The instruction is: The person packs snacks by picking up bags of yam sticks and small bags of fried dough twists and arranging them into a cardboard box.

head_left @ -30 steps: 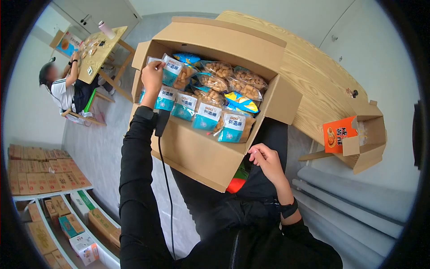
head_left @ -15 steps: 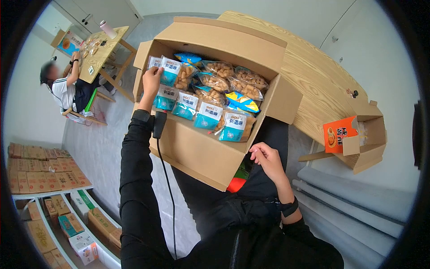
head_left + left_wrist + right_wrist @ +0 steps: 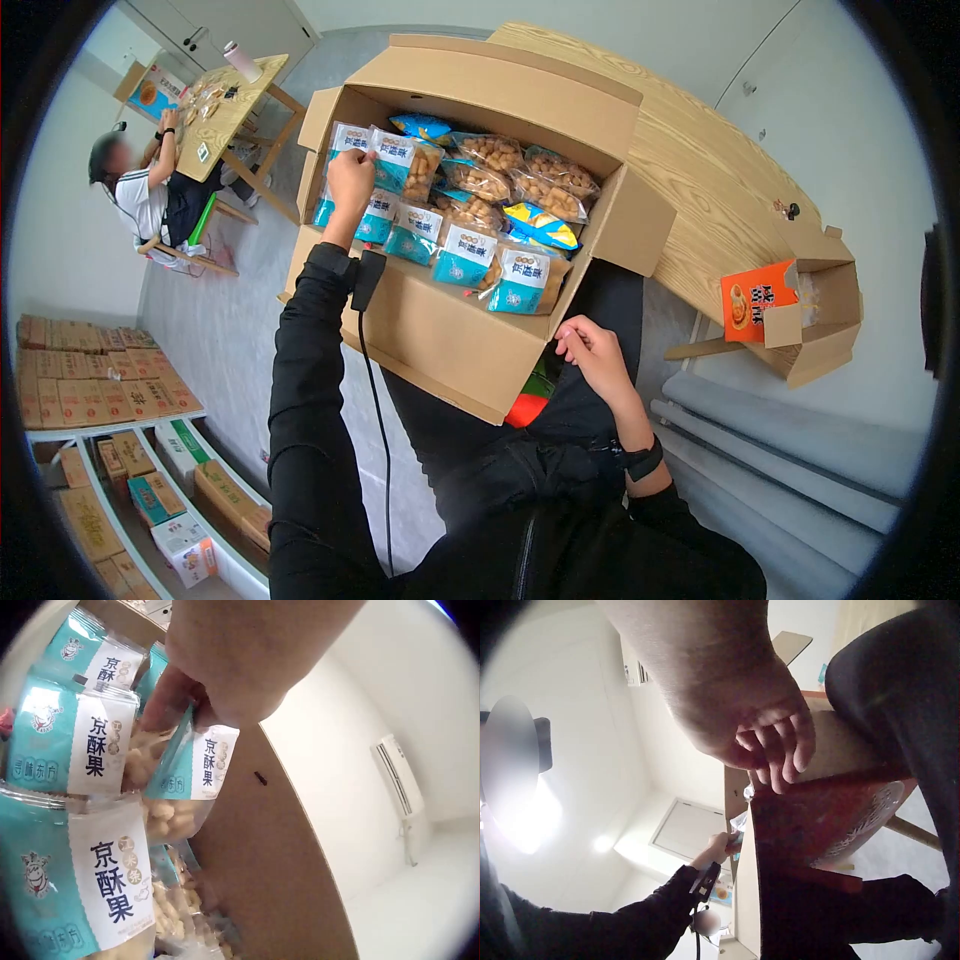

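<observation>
A cardboard box (image 3: 440, 355), its flaps spread, holds several clear snack bags with teal-and-white labels. At the box's left end my left hand (image 3: 350, 185) pinches the edge of one snack bag (image 3: 405, 160); in the left wrist view this bag (image 3: 214, 761) tilts, its teal part folded up under the fingers. A row of similar bags (image 3: 465, 258) leans along the near wall, the left ones partly behind my hand. My right hand (image 3: 592, 355) hangs loosely curled by the box's near right corner and holds nothing, as the right wrist view of that hand (image 3: 769, 742) also shows.
Behind the box runs a wooden table (image 3: 690, 150), with an orange-sided open carton (image 3: 760, 300) at its right end. A cable (image 3: 375, 400) trails from my left wrist. Shelves with cartons (image 3: 190, 490) stand lower left; another person (image 3: 140, 195) sits at a far table.
My left hand has moved slightly right along the box's left end, still at the bag's edge. That bag has shifted right, and more of the bag beside it shows. My right hand stays put.
</observation>
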